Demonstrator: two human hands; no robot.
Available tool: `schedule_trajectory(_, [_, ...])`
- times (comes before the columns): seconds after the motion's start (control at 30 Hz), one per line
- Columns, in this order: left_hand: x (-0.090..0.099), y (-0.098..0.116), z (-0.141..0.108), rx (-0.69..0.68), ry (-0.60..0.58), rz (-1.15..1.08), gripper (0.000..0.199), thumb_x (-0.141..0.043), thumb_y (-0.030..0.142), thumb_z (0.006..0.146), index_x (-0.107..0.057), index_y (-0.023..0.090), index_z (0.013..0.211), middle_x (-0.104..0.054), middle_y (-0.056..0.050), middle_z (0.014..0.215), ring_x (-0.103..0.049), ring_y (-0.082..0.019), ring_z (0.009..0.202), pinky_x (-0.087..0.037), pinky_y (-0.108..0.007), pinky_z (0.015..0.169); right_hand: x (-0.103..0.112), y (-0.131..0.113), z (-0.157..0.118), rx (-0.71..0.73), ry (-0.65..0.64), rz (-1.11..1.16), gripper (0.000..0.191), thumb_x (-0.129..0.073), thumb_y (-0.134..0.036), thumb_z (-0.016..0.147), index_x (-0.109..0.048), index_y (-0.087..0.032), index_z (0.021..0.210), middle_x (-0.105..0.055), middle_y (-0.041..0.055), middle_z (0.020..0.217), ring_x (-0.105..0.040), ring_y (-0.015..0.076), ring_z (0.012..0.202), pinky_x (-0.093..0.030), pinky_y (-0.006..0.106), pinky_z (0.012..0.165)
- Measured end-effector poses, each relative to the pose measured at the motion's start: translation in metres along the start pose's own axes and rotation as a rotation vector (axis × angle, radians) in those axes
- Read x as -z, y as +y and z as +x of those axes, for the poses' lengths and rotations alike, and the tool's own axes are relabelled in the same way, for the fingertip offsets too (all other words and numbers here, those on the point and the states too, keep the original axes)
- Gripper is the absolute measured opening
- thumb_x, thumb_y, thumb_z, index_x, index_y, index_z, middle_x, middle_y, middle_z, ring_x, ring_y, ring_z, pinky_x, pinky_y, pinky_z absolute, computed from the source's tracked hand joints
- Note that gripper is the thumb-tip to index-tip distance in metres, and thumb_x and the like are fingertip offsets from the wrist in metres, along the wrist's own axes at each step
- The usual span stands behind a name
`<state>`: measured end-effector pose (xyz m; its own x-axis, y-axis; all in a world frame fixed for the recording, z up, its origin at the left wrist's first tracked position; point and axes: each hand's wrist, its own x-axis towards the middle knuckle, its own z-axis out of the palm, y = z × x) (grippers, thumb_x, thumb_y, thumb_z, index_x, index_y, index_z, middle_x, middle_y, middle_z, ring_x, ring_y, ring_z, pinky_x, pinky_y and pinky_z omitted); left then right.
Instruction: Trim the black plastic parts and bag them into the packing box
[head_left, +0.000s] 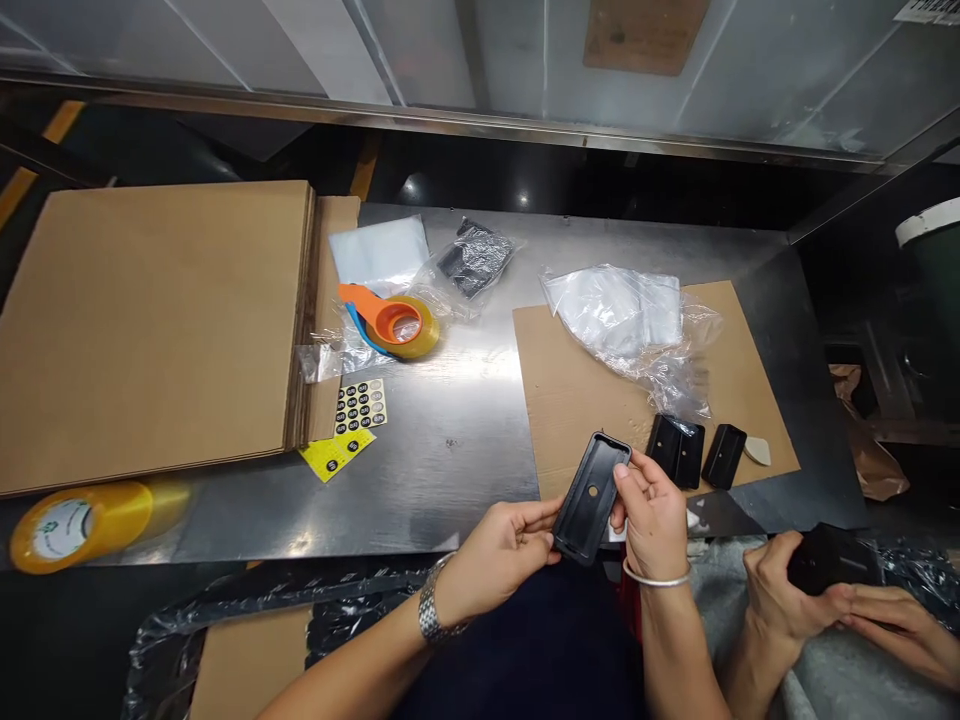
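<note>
A black rectangular plastic tray-like part, with a small round hole in its floor, is held tilted between my two hands over the table's front edge. My left hand pinches its lower left corner. On its upper right side, my right hand grips it with the thumb over the rim. Just beyond my right hand, several similar black parts rest on a flat cardboard sheet. A pale rounded piece lies beside them. Clear plastic bags are heaped behind.
Stacked cardboard covers the left side of the metal table. An orange tape dispenser, sticker sheets, a bagged black part and a tape roll lie nearby. At right, a co-worker's hands hold a black part.
</note>
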<state>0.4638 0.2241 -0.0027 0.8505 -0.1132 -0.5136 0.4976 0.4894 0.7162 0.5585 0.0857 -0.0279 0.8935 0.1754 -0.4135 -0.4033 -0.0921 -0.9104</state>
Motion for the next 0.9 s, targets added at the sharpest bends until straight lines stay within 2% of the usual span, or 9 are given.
schedule_trajectory(0.23, [-0.002,-0.001,0.0,-0.053,-0.004,0.162,0.045,-0.047,0.009,0.073,-0.056,0.023,0.115,-0.066,-0.003,0.101,-0.061,-0.018,0.085,-0.045,-0.026,0.076,-0.002,0.0,-0.005,0.052,-0.037,-0.034,0.039,-0.062,-0.037,0.072,-0.052,-0.015,0.103,-0.051,-0.0077,0.051,-0.041,0.0031,0.03,-0.028,0.013,0.027])
schedule_trajectory(0.43, [0.0,-0.001,-0.003,-0.075,0.041,0.244,0.04,-0.044,0.013,0.073,-0.061,0.022,0.108,-0.068,-0.001,0.092,-0.06,-0.018,0.076,-0.048,-0.027,0.069,-0.002,0.004,-0.004,0.006,-0.002,0.01,0.038,-0.063,-0.038,0.07,-0.053,-0.016,0.099,-0.048,-0.0093,0.048,-0.038,0.0027,0.028,-0.027,0.013,0.026])
schedule_trajectory(0.57, [0.003,-0.001,-0.004,-0.053,0.059,0.196,0.035,-0.047,0.02,0.077,-0.06,0.018,0.109,-0.067,-0.005,0.091,-0.058,-0.017,0.074,-0.049,-0.026,0.062,0.001,0.008,-0.002,-0.054,-0.013,0.089,0.037,-0.064,-0.038,0.07,-0.054,-0.015,0.098,-0.048,-0.0087,0.05,-0.037,0.0018,0.029,-0.028,0.013,0.027])
schedule_trajectory(0.63, [0.004,-0.001,-0.003,-0.04,0.096,0.157,0.032,-0.051,0.026,0.076,-0.061,0.015,0.105,-0.066,-0.007,0.082,-0.057,-0.016,0.069,-0.048,-0.025,0.058,0.002,0.009,-0.002,-0.05,-0.041,0.118,0.037,-0.063,-0.037,0.071,-0.054,-0.015,0.099,-0.049,-0.008,0.05,-0.037,0.0018,0.03,-0.029,0.013,0.028])
schedule_trajectory(0.73, [0.007,-0.003,-0.001,-0.039,0.159,0.132,0.03,-0.055,0.033,0.075,-0.062,0.013,0.097,-0.06,-0.004,0.067,-0.051,-0.013,0.059,-0.044,-0.023,0.051,0.002,0.008,-0.004,-0.036,-0.078,0.147,0.038,-0.063,-0.036,0.071,-0.054,-0.016,0.102,-0.051,-0.0067,0.053,-0.038,0.0021,0.033,-0.031,0.013,0.03])
schedule_trajectory(0.83, [0.009,-0.007,0.002,-0.042,0.172,0.078,0.035,-0.055,0.039,0.075,-0.059,0.013,0.098,-0.06,-0.003,0.068,-0.053,-0.013,0.062,-0.044,-0.026,0.059,-0.001,0.005,-0.009,-0.036,-0.122,0.147,0.037,-0.062,-0.036,0.072,-0.053,-0.016,0.103,-0.052,-0.0061,0.053,-0.039,0.0027,0.033,-0.031,0.013,0.03])
schedule_trajectory(0.9, [0.007,-0.011,0.004,-0.037,0.124,-0.054,0.039,-0.052,0.041,0.077,-0.056,0.014,0.105,-0.062,-0.005,0.077,-0.056,-0.015,0.071,-0.044,-0.029,0.068,-0.005,0.003,-0.013,-0.044,-0.147,0.132,0.038,-0.061,-0.036,0.073,-0.052,-0.018,0.105,-0.051,-0.0065,0.052,-0.038,0.003,0.031,-0.029,0.013,0.029])
